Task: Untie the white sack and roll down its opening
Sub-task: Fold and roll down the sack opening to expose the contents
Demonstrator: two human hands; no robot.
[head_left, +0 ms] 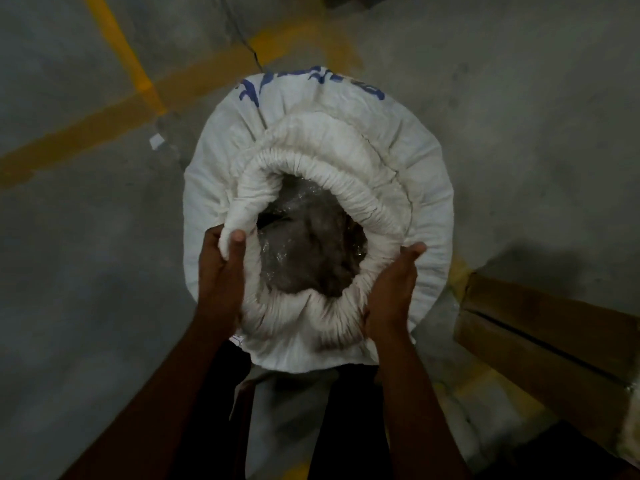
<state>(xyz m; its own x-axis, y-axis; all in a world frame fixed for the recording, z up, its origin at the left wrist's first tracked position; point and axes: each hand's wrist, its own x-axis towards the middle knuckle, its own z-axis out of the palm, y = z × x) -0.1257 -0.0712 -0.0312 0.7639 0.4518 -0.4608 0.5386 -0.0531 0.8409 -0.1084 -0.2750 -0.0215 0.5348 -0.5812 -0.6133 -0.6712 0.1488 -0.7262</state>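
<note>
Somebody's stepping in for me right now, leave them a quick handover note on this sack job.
Left hand: pinching an unrolled fold of the rim.
Right hand: cupped against the rolled rim, grip unclear.
White sack: upright on the concrete floor, beside a cardboard box.
Done: untied, mouth open, grey-brown contents exposed, rim mostly rolled.
Left: roll down the fold by the left hand.

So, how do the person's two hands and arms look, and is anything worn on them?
Both arms are bare up to the frame's edge: no sleeves, gloves, watch, bracelet or rings show. The left hand and right hand have short nails, and both forearms are slim and long. The dim light hides finer detail.
</note>
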